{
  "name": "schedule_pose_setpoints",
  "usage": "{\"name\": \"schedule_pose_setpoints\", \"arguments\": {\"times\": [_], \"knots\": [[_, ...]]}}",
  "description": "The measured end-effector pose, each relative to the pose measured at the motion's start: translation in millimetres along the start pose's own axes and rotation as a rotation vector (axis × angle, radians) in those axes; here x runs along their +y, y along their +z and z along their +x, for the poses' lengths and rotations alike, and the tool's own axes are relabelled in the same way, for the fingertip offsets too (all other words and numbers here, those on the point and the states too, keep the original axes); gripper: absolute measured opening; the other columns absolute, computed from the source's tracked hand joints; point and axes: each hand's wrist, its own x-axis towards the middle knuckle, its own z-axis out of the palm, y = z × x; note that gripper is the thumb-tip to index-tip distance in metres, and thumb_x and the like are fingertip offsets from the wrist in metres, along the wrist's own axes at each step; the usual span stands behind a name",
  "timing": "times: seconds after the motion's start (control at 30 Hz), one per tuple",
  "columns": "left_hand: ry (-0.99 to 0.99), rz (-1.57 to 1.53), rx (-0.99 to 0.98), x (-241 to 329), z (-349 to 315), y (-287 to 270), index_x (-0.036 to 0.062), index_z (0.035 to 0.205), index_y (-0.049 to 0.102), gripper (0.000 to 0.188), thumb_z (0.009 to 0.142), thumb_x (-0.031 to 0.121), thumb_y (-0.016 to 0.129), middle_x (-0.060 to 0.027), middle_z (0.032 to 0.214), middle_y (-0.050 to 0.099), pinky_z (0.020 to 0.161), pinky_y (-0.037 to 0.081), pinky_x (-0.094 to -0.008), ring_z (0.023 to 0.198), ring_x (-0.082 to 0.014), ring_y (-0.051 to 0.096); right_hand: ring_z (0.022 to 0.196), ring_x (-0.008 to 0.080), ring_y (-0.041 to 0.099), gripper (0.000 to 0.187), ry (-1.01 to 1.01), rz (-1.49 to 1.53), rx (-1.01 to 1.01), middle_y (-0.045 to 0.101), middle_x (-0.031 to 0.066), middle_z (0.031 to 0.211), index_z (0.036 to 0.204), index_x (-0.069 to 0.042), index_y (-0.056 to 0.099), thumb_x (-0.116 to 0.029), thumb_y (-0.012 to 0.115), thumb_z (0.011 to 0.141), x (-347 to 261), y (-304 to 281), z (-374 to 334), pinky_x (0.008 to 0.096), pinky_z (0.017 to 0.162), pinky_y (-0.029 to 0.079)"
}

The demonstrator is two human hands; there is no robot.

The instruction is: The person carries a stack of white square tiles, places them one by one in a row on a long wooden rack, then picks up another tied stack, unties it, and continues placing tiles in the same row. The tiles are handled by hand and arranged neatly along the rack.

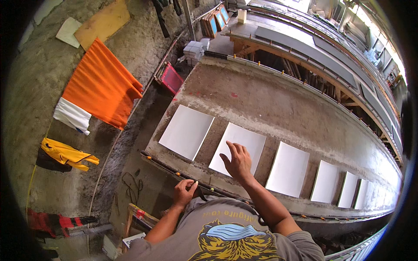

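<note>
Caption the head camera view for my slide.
White sheets lined up along a long table, right hand over the second from the left, left hand by the near edge.

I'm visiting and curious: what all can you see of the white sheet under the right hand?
The white sheet is thin, rectangular and plain, paper-like, with no visible marks. It lies flat on the long brown-grey table, slanted in this view, second from the left in a row of similar sheets, touching none of them. The open right hand covers part of it; whether they touch is unclear.
</note>
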Motion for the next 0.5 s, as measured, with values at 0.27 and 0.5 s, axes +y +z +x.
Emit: {"name": "schedule_pose_setpoints", "arguments": {"times": [0.27, 0.5], "knots": [[-0.029, 0.069, 0.085, -42, -23, 6, 0.0041, 0.094, 0.073, 0.023, 0.090, 0.026, 0.079, -0.0100, 0.087, 0.072, 0.073, 0.055, -0.0404, 0.077, -0.0267, 0.069, 0.119, 0.0327, 0.060, 0.057, -0.017, 0.019, 0.061, 0.066, 0.0130, 0.125, 0.137, -0.011, 0.061, -0.033, 0.079, 0.088, 11, -25, 5, 0.0455, 0.098, 0.049], [0.102, 0.065, 0.120, 20, 15, 11, 0.0025, 0.112, 0.071, 0.032, 0.091, 0.026, 0.079, -0.0153, 0.109, 0.072, 0.091, 0.054, -0.0426, 0.102, -0.0325, 0.069, 0.118, 0.0331, 0.061, 0.058, -0.027, 0.050, 0.073, 0.066, 0.0130, 0.124, 0.137, -0.010, 0.061, -0.033, 0.080, 0.087, 8, -21, -2, 0.0451, 0.097, 0.050]]}}
